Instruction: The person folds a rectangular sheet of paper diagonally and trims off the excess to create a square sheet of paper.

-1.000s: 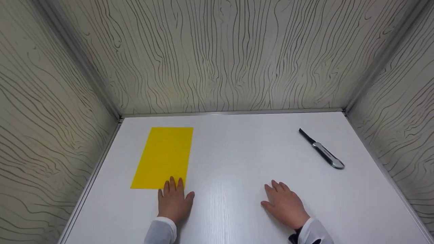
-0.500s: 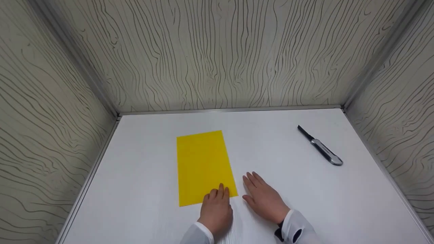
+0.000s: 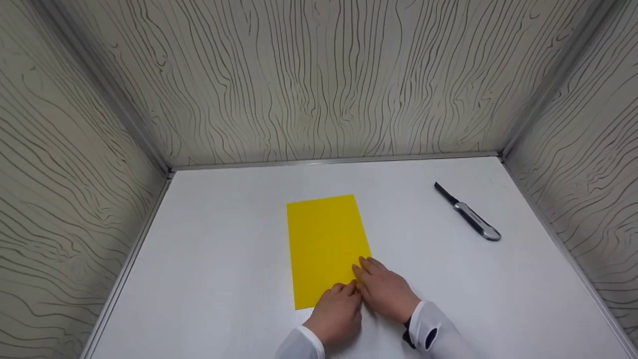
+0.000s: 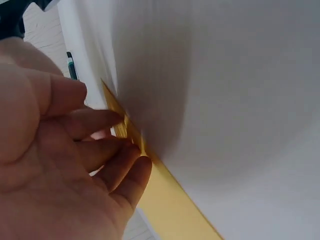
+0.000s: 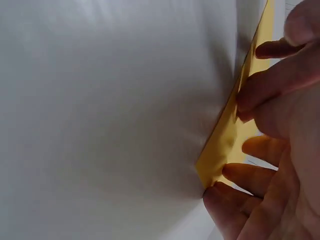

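A rectangular yellow paper sheet lies flat on the white table, in front of the person. At its near edge, toward the right corner, my left hand touches the paper with the fingertips, fingers slightly bent. Beside it my right hand rests its fingers over the sheet's lower right edge. The two hands are right next to each other there. In the left wrist view, extended fingers meet the paper. In the right wrist view, fingertips lie along the paper's edge and corner.
A utility knife with a grey and black handle lies diagonally at the table's right, its dark blade end pointing away. The white table is bounded by wood-grain panels at the back and both sides.
The paper has moved from the left to the middle and turned slightly, with my left hand moving right along with it. My right hand has come left onto the sheet's edge.
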`<action>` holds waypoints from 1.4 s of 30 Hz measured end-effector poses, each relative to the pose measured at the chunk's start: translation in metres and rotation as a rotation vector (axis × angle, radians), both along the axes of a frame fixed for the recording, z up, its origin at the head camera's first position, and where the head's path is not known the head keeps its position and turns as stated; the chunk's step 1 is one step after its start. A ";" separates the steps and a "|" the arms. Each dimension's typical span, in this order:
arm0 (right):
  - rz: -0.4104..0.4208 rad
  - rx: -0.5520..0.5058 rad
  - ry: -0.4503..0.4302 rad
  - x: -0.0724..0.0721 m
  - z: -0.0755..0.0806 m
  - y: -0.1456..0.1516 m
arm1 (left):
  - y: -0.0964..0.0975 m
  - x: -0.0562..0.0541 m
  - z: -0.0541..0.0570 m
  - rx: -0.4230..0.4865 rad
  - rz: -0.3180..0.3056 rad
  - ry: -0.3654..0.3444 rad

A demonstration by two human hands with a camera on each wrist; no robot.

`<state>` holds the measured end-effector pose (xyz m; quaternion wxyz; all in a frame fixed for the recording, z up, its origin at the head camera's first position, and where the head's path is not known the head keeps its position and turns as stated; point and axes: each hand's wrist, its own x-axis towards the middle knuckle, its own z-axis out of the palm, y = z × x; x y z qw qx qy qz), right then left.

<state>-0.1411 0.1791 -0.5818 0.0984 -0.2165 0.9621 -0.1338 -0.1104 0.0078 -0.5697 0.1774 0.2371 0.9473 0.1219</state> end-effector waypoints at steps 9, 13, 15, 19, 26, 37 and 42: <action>0.026 0.005 -0.074 -0.001 -0.002 0.022 | -0.045 -0.026 -0.005 0.039 0.017 0.146; 0.043 -0.036 -0.135 -0.002 0.000 0.034 | -0.073 -0.032 -0.011 0.015 -0.024 0.112; 0.036 -0.049 -0.146 -0.003 0.002 0.039 | -0.083 -0.033 -0.015 -0.007 -0.040 0.093; -0.010 -0.069 -0.143 -0.003 0.003 0.043 | -0.088 -0.032 -0.020 -0.054 -0.043 0.084; -0.042 -0.062 -0.119 0.004 -0.001 0.033 | -0.058 -0.026 -0.026 -0.115 0.062 0.145; 0.042 0.048 -0.116 0.005 -0.009 0.041 | -0.025 -0.017 -0.024 -0.142 0.012 0.252; 0.050 0.056 -0.143 0.004 -0.011 0.050 | -0.029 -0.021 -0.024 -0.104 0.008 0.237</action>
